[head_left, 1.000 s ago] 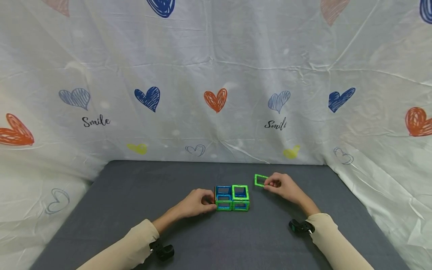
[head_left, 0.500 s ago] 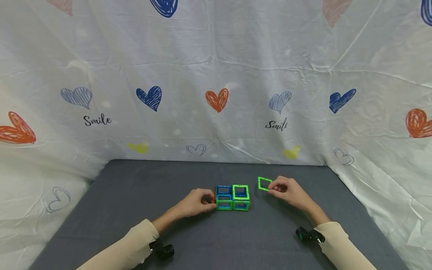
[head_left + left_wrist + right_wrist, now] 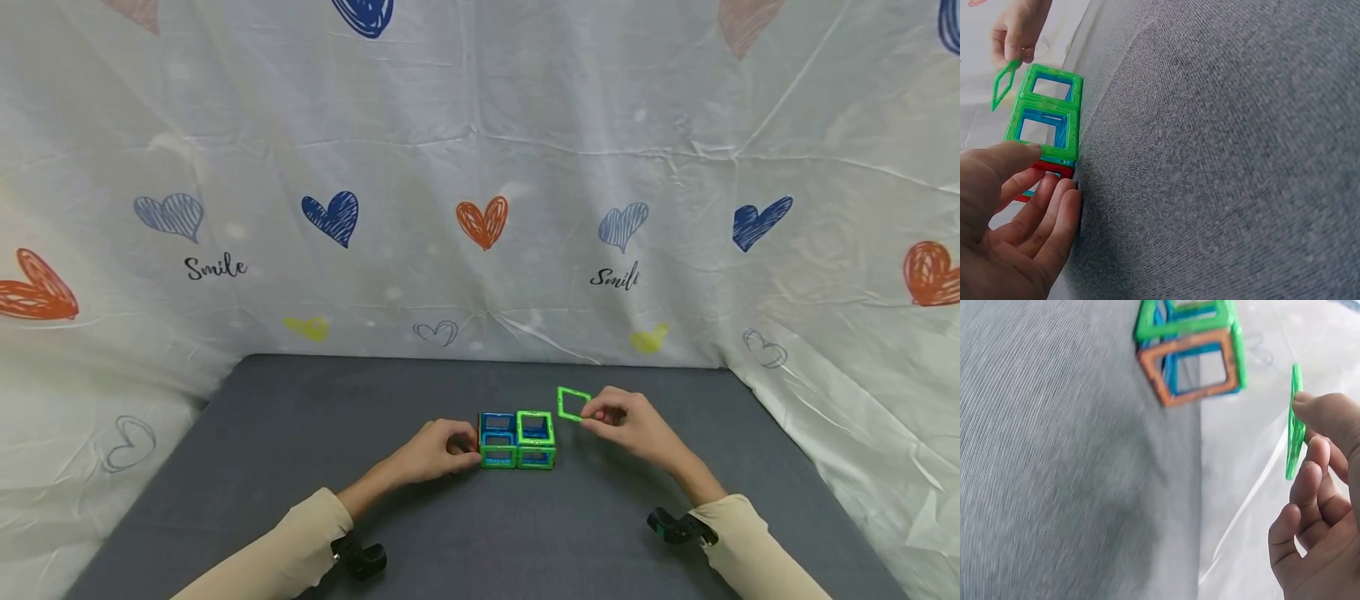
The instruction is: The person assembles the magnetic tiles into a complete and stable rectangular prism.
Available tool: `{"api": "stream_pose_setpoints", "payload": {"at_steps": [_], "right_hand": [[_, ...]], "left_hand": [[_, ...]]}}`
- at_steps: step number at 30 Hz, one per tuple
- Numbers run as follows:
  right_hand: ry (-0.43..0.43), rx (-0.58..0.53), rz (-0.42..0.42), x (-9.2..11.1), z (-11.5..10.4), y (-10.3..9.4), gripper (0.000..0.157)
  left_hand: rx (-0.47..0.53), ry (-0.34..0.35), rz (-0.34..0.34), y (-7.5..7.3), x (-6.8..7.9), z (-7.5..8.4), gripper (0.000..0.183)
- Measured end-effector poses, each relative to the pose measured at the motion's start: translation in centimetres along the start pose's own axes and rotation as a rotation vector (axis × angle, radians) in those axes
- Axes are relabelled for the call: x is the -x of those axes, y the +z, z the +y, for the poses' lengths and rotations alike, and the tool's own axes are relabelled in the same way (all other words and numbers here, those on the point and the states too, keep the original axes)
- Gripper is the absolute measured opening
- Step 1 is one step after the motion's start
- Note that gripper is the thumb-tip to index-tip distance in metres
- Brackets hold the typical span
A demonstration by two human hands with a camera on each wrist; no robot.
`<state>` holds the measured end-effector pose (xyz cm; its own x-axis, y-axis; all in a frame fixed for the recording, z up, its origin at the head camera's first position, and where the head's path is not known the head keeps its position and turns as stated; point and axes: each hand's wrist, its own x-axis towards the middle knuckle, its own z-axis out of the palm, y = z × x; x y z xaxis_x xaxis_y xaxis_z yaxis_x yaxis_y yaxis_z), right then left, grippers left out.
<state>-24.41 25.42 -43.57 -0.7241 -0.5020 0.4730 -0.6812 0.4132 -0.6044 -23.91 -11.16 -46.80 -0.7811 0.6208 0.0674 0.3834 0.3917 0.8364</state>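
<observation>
A two-cube block of magnetic tiles (image 3: 516, 457) stands on the dark table, with green front tiles, blue frames inside and a green tile on top of its right cube. The left cube's top shows blue frames. My left hand (image 3: 441, 451) holds the block's left end; in the left wrist view its thumb lies at the green front and the fingers curl by a red tile (image 3: 1054, 167). Right of the block and above the table, my right hand (image 3: 628, 421) pinches a square green magnetic tile (image 3: 1294, 425) by one edge. An orange tile (image 3: 1155, 370) forms the block's right end.
The dark cloth-covered table (image 3: 315, 408) reaches back to a white curtain (image 3: 405, 275) printed with hearts. Black wrist straps with cameras (image 3: 675, 527) hang below both sleeves.
My right hand moved right and slightly nearer with the green tile, then back left toward the block, the tile now tilted more upright. My left hand and the block stayed in place.
</observation>
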Motion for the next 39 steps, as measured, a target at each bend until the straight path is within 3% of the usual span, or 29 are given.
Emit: {"api": "stream_pose_setpoints", "payload": {"at_steps": [6, 25, 39], "right_hand": [[-0.027, -0.02, -0.016, -1.1, -1.1, 1.3, 0.013], [0.033, -0.01, -0.178, -5.0, -4.5, 5.4, 0.004], [0.051, 0.05, -0.297, -6.2, -5.5, 7.4, 0.004]], "left_hand": [[0.001, 0.002, 0.003, 0.0, 0.0, 0.0, 0.007], [-0.013, 0.0, -0.004, 0.0, -0.1, -0.1, 0.005], [-0.007, -0.004, -0.005, -0.1, -0.1, -0.1, 0.005]]}}
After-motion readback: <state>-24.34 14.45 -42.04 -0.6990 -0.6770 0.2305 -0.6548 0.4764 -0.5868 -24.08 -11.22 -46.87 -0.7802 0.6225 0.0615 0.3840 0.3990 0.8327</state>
